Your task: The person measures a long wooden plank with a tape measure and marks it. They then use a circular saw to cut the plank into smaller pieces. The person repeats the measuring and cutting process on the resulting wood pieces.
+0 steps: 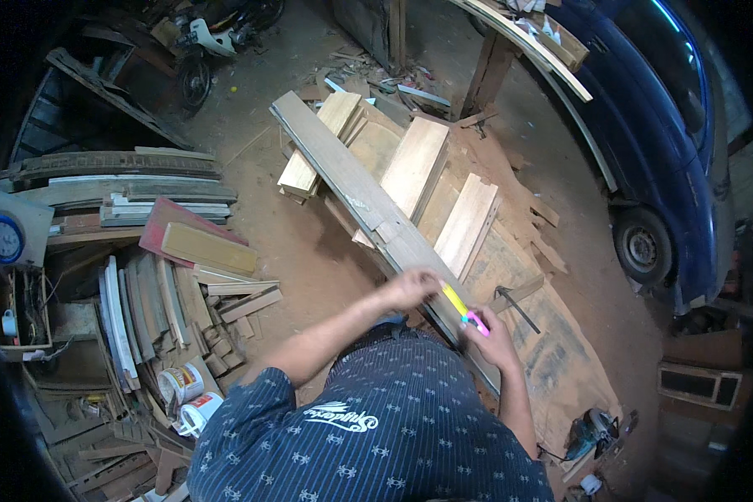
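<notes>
A tape measure [454, 299] with a short run of yellow blade drawn out lies between my two hands, above a long wooden plank [335, 163]. My right hand [497, 341] is closed around its pink and cyan case. At the blade's free end, my left hand [414, 289] has its fingers closed in a pinch. The plank runs diagonally from the far left to close by my waist. Beneath and beside it are pale short boards, among them a middle stack [416, 159] and a nearer one [468, 222].
A dusty worktable [552, 360] bears a dark metal bar [520, 311] and, near right, a power tool [592, 435]. Piled timber [142, 188] and white buckets [181, 383] stand at left. A blue vehicle [653, 142] is at right, a motorcycle [197, 71] far left.
</notes>
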### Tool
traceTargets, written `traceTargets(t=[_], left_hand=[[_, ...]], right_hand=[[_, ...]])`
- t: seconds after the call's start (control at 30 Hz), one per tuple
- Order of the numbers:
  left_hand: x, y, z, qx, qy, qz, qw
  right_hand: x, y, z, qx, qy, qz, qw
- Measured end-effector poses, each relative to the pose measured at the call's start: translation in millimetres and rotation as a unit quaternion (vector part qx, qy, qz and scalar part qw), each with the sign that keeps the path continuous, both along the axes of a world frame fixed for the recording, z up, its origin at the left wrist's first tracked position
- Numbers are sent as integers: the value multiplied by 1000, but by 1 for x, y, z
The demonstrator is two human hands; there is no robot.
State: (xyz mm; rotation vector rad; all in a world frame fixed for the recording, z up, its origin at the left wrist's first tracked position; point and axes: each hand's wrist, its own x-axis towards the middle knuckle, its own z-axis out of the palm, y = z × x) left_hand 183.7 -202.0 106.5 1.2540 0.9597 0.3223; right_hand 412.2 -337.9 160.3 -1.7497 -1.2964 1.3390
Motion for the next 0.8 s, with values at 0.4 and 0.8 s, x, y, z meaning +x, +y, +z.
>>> traceTargets(t=[0.4,0.8], left_hand=[[-211,284,-61,-30,-41,475,878],[-114,134,-187,5,39,313,949]], right_hand=[[8,-18,-34,-233,100,-100,962],[-159,269,-95,-120,78,-63,988]])
